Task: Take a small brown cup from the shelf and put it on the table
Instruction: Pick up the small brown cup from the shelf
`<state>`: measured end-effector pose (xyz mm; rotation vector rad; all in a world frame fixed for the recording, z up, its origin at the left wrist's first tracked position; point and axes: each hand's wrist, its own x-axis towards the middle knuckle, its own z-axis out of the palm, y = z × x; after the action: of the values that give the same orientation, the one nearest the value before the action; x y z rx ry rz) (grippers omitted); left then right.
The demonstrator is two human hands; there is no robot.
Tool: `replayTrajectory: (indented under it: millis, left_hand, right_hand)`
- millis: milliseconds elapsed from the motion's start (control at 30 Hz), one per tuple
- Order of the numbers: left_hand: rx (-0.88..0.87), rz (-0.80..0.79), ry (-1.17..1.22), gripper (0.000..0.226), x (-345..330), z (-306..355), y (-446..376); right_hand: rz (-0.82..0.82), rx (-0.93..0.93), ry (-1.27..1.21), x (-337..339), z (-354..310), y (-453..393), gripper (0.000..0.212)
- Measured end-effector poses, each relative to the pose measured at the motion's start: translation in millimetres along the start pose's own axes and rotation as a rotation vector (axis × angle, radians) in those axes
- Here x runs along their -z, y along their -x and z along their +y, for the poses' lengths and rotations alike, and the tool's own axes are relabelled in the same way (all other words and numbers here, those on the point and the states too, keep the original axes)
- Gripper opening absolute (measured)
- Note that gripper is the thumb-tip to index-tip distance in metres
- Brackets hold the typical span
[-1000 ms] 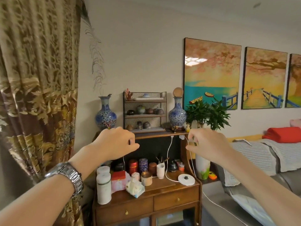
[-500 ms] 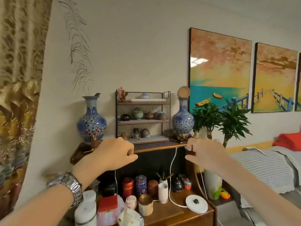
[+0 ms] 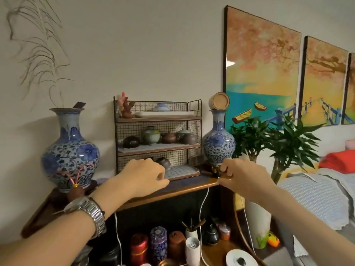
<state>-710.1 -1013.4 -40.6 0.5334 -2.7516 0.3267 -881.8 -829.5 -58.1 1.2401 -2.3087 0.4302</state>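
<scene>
A small wire-mesh shelf (image 3: 194, 131) stands on a wooden sideboard top (image 3: 184, 186). Its middle level holds several small pots and cups, among them a brown one (image 3: 189, 139). On the bottom level a small dark brown cup (image 3: 163, 162) sits on a patterned tray (image 3: 182, 170). My left hand (image 3: 143, 176), with a metal watch on the wrist, hovers just left of that cup, fingers curled and holding nothing. My right hand (image 3: 244, 176) is loosely closed at the right end of the sideboard top, empty.
Two blue-and-white vases (image 3: 70, 152) (image 3: 219, 144) flank the shelf. A green plant (image 3: 276, 143) in a white pot stands to the right, with a bed (image 3: 317, 192) beyond. Several tins and jars (image 3: 158, 244) and a white cable (image 3: 201, 208) occupy the lower surface.
The view has closed in on the shelf. Both hands have come forward, and my left hand now covers the left part of the bottom shelf level beside the dark cup.
</scene>
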Motion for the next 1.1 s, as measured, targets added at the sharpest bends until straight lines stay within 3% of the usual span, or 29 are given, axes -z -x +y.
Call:
replayTrajectory:
  millis: [433, 667, 900, 1100]
  left_hand:
    - [0.045, -0.016, 0.002, 0.029, -88.6, -33.1, -178.6]
    - [0.058, 0.238, 0.061, 0.027, -109.6, -41.2, -252.9]
    - [0.041, 0.266, 0.103, 0.040, -144.1, -57.0, -280.6]
    - [-0.025, 0.262, 0.109, 0.037, -152.5, -78.4, -292.8]
  right_hand:
    - [-0.057, 0.047, -0.041, -120.9, 64.4, -160.5, 0.034]
    - [0.143, 0.112, -0.271, -150.0, 75.0, -249.0, 0.023]
    - [0.188, 0.101, -0.462, -180.1, 62.8, -282.5, 0.051]
    - [0.188, 0.006, -0.503, -202.0, 52.8, -302.2, 0.061]
